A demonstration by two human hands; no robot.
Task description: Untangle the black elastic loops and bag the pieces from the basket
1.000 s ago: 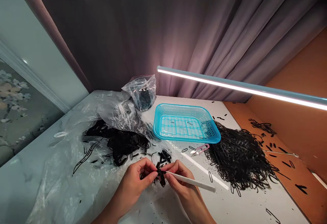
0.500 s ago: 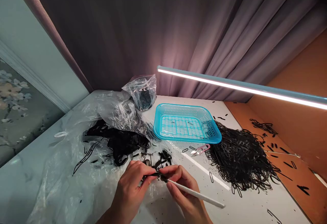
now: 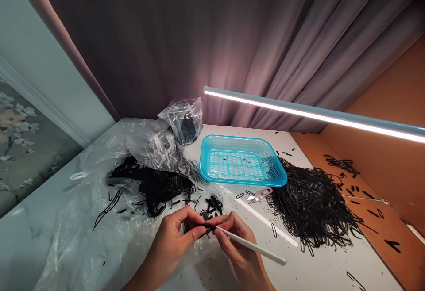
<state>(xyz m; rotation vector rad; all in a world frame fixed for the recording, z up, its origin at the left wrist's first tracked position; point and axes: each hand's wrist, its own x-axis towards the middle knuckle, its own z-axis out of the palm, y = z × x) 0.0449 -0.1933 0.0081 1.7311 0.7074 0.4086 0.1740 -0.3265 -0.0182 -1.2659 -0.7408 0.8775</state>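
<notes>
Fingertips [image 3: 195, 231] of my left hand [image 3: 174, 242] are pinched shut on a small black elastic band [image 3: 199, 227], low in the frame just left of centre; my right hand [image 3: 234, 242] meets it there, its fingers closed round a thin white stick [image 3: 252, 247] whose near tip touches the band and whose far end slants down to the lower right.

From largest to smallest, I see a grey curtain [image 3: 199, 39] filling the upper half of the frame. Below it a pale table [image 3: 315, 269] spreads across the lower part, with an orange-brown surface [image 3: 392, 167] at the right. A crumpled clear plastic sheet [image 3: 76, 238] covers the table's left side, and my hands work over its near edge. A long lit lamp bar [image 3: 312, 114] crosses the right half above the table. A big heap of black bands [image 3: 312, 202] lies right of centre, touching the corner of a turquoise plastic basket [image 3: 206, 158] that sits at mid-frame. A second dark pile [image 3: 156, 185] lies on the plastic sheet, left of centre. A clear bag with dark contents [image 3: 184, 120] stands behind it, beside the basket. Small pink thread snips [image 3: 260, 193] lie just in front of the basket. Loose bands are scattered over the table and the orange surface.
</notes>
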